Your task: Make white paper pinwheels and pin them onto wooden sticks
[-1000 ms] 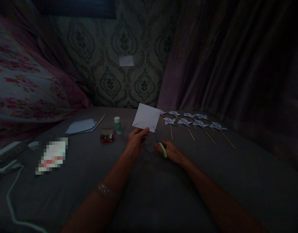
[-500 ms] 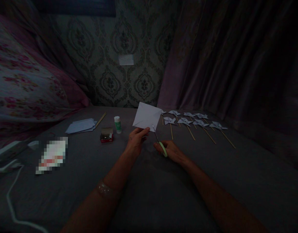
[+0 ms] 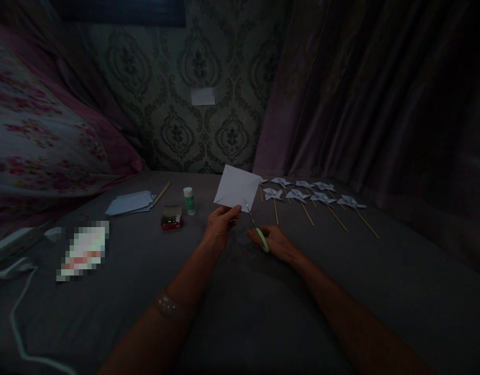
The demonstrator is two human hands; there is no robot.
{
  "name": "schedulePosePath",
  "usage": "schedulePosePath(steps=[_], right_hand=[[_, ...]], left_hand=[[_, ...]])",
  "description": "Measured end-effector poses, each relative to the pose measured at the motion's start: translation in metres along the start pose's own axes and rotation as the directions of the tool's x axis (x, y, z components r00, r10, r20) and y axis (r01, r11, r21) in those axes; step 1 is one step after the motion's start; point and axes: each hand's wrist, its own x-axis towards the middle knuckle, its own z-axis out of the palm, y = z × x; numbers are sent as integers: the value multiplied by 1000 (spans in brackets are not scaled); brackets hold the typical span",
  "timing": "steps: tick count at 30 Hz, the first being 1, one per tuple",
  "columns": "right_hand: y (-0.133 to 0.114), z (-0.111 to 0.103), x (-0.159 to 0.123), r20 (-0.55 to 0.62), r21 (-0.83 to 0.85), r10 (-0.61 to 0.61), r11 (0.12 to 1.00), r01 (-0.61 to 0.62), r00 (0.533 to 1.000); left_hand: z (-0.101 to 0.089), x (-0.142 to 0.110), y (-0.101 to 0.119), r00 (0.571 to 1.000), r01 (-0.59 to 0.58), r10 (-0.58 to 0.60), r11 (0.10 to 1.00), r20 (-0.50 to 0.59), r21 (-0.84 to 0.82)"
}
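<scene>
A square sheet of white paper [image 3: 238, 186] is pinched at its lower edge by my left hand [image 3: 221, 225], thumb on top. My right hand [image 3: 275, 241] is closed around the green handles of a pair of scissors [image 3: 262, 238]. The blades point up and to the left and lie over the paper's lower right corner, just right of my left thumb. Fold lines show faintly on the sheet. How far the blades are apart is too small to tell.
Right of the paper lie several paper pinwheels [image 3: 297, 196] on sticks. To the left are a glue stick [image 3: 189, 201], a small open red box [image 3: 171, 219], a stack of paper [image 3: 131, 202], thin sticks [image 3: 162, 193], a blurred packet [image 3: 85, 251] and a power strip [image 3: 15, 245] with a white cable.
The scissor blades have moved slightly up and left, further over the paper's corner. The sheet has shifted a little to the right; both hands keep their grips.
</scene>
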Motion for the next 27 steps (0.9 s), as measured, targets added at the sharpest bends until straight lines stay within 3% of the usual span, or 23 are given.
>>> schedulePosePath(steps=[27], right_hand=[[3,-1,1,17,8,-5,1000,5,1000]], left_hand=[[-1,1,-1,1000,-13,13,1000,-2,6]])
